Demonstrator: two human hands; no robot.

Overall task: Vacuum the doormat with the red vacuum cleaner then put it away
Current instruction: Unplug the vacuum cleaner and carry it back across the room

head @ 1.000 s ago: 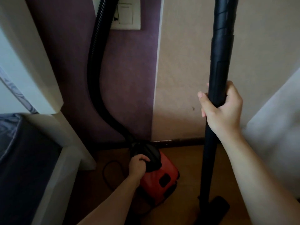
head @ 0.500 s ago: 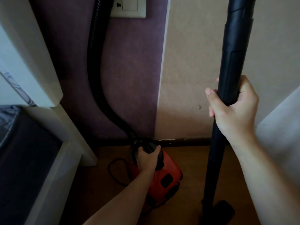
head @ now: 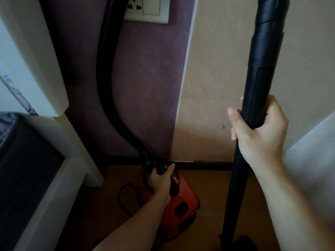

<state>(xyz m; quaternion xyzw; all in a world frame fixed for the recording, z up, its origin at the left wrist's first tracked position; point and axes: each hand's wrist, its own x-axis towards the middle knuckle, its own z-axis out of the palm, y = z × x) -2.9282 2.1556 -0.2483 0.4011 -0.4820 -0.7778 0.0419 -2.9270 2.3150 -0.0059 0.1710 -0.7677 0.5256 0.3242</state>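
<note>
The red vacuum cleaner [head: 181, 205] stands on the brown floor close to the wall. My left hand [head: 162, 179] reaches down and grips the black handle on its top. A black ribbed hose [head: 106, 82] rises from the cleaner's front along the purple wall and leaves the frame at the top. My right hand [head: 261, 131] grips the black vacuum tube [head: 257, 87], which stands nearly upright on the right. The tube's floor nozzle [head: 244, 243] is just visible at the bottom edge. No doormat is in view.
A white cabinet [head: 27, 60] and a white frame around a dark panel [head: 36, 187] fill the left side. A wall socket plate [head: 146, 9] sits top centre. A black power cord [head: 123, 198] loops on the floor left of the cleaner. A pale surface [head: 315, 169] stands at the right.
My left hand has shifted forward over the cleaner's top and now wraps its handle nearer the wall. The cleaner and the tube sit a little further right in view.
</note>
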